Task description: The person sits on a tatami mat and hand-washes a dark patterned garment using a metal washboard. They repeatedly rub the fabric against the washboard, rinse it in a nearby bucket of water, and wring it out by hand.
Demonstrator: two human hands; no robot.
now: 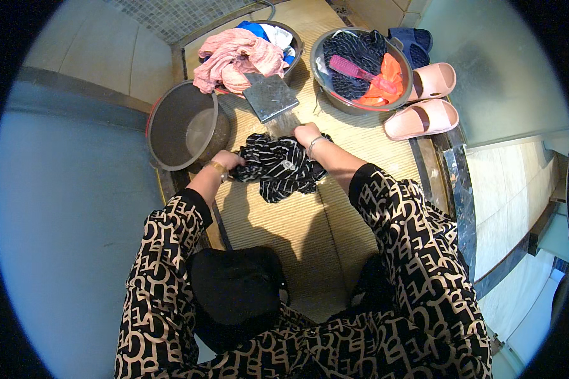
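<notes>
A black garment with white stripes (pixel 284 163) lies bunched on the ribbed yellowish floor between my two hands. My left hand (pixel 228 160) is closed on its left edge, beside the dark bucket. At its upper right, my right hand (pixel 306 134) grips the cloth with fingers curled. Part of the garment hangs toward me in a loose fold. Just beyond the cloth stands a dark square slab (pixel 271 98), with wet floor showing between them.
A dark bucket (pixel 216 130) stands at left. Behind it, a basin (pixel 298 45) holds pink, blue and white cloth. Another basin (pixel 316 83) holds dark striped cloth, a pink brush (pixel 346 67) and an orange item (pixel 388 83). Pink slippers (pixel 443 118) and dark blue slippers (pixel 415 47) lie at right.
</notes>
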